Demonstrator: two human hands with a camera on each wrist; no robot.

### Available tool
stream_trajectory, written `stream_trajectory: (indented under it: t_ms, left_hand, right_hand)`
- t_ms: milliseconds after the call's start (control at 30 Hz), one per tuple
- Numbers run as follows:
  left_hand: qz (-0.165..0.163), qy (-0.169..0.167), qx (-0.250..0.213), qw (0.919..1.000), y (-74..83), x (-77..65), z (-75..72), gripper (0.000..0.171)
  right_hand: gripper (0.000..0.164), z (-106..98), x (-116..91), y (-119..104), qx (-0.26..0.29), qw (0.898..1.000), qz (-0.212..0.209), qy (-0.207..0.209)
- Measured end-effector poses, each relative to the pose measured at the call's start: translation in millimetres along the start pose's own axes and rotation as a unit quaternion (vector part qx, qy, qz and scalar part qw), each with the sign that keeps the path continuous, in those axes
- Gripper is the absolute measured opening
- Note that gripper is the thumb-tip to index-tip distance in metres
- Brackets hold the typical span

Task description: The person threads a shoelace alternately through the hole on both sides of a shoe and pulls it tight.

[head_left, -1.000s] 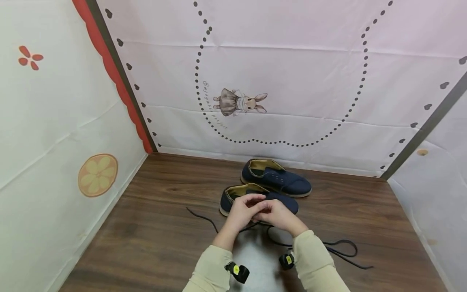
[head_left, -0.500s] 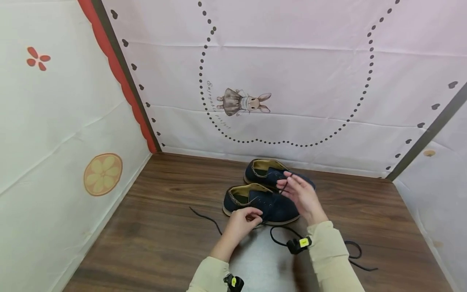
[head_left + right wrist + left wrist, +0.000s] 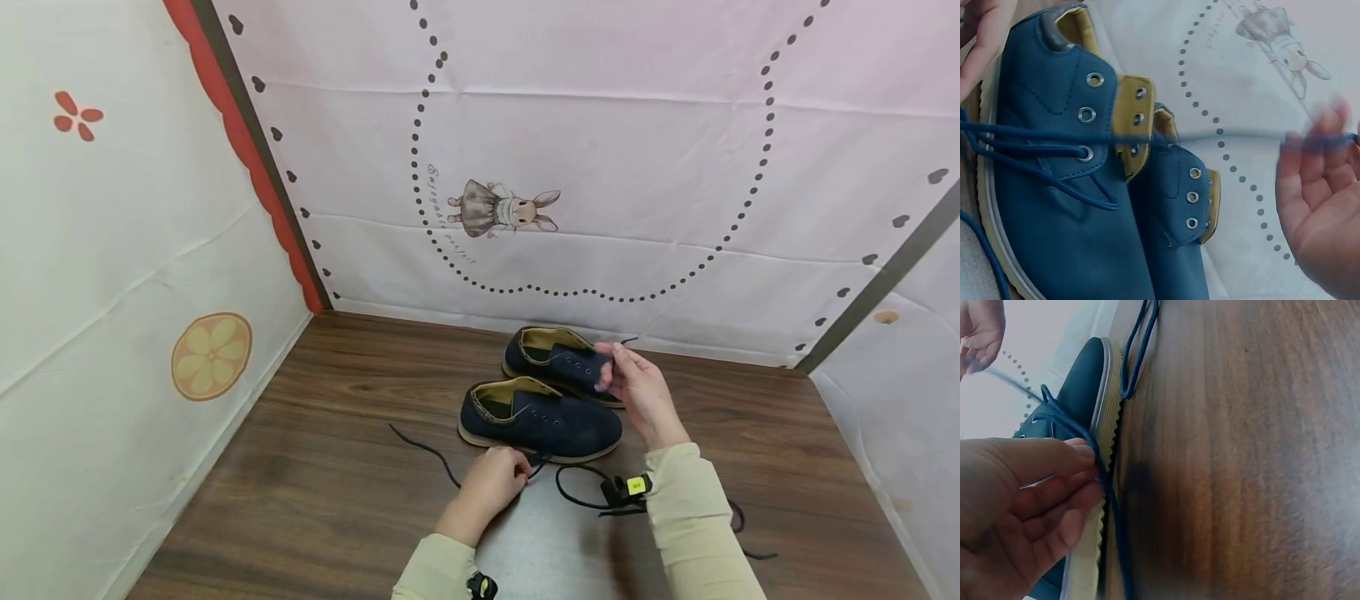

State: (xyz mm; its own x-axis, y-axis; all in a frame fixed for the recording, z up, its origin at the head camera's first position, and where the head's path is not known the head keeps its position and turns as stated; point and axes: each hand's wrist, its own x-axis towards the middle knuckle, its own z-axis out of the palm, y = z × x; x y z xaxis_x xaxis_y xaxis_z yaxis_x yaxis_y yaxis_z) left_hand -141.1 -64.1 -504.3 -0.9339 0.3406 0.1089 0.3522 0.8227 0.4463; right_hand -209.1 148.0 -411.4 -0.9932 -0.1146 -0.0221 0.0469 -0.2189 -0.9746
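The near navy shoe (image 3: pixel 577 429) lies side-on, toe to the right, with a dark blue lace (image 3: pixel 1035 150) through its lowest eyelet. My right hand (image 3: pixel 641 392) is raised beyond the toe and pinches this lace near its tip (image 3: pixel 630 340). In the right wrist view the lace stretches straight across the shoe to those blurred fingers. At the sole's side, my left hand (image 3: pixel 491 483) pinches the lace between thumb and fingertips (image 3: pixel 1085 456). Its other length trails left over the floor. The far navy shoe (image 3: pixel 1179 244) stands behind, its visible eyelets unlaced.
Another dark lace (image 3: pixel 577 497) lies looped on the brown wood-patterned surface (image 3: pixel 337 517), right of the left hand, partly under the right wrist. A white printed cloth wall (image 3: pixel 630 183) rises right behind the shoes. Similar cloth walls stand at left and right.
The hands, together over the near shoe a second ago, have parted. The right hand has moved right, drawing the lace along; the left has dropped slightly toward the person.
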Motion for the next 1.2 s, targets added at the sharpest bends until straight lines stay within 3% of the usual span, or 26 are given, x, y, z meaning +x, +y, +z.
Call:
stream_trajectory:
  t_ms: [67, 133, 233, 333, 400, 500, 567, 667, 900, 1200]
  left_hand:
    - [0.004, -0.007, -0.016, 0.9998, 1.6, 1.1, -5.9, 0.005]
    - [0.006, 0.008, -0.039, 0.9992, 4.4, 6.2, -15.6, 0.005]
    - [0.016, 0.071, -0.055, 0.9958, 9.2, 22.6, -31.8, 0.008]
    - [0.037, 0.122, -0.003, 0.9918, 10.5, 44.9, -41.6, 0.015]
    - [0.049, 0.114, 0.047, 0.9911, 9.3, 57.3, -43.0, 0.02]
    - [0.055, 0.072, 0.088, 0.992, 6.5, 69.1, -39.7, 0.028]
    - [0.045, 0.052, 0.082, 0.9943, 5.4, 72.4, -35.9, 0.031]
    - [0.031, 0.046, 0.058, 0.9968, 5.2, 74.3, -30.4, 0.037]
    - [0.029, 0.061, 0.044, 0.9967, 5.5, 71.9, -24.6, 0.043]
    - [0.039, 0.071, 0.012, 0.9966, 1.0, 67.9, -22.8, 0.041]
  right_hand:
    - [0.045, 2, 1, 6, -0.071, 0.997, 0.013, 0.01]
    - [0.042, 5, 2, 13, -0.149, 0.988, 0.026, -0.001]
    - [0.033, 8, 3, 27, -0.234, 0.971, 0.038, -0.031]
    - [0.025, 11, 4, 41, -0.286, 0.957, 0.043, -0.033]
    - [0.021, 12, 4, 50, -0.336, 0.941, 0.034, -0.028]
    - [0.022, 15, 5, 61, -0.41, 0.911, 0.025, -0.024]
    - [0.023, 16, 6, 66, -0.446, 0.895, 0.019, -0.028]
    - [0.024, 19, 8, 71, -0.476, 0.879, 0.014, -0.03]
    - [0.024, 25, 12, 74, -0.509, 0.86, 0.019, -0.034]
    - [0.026, 31, 13, 75, -0.52, 0.853, 0.037, -0.003]
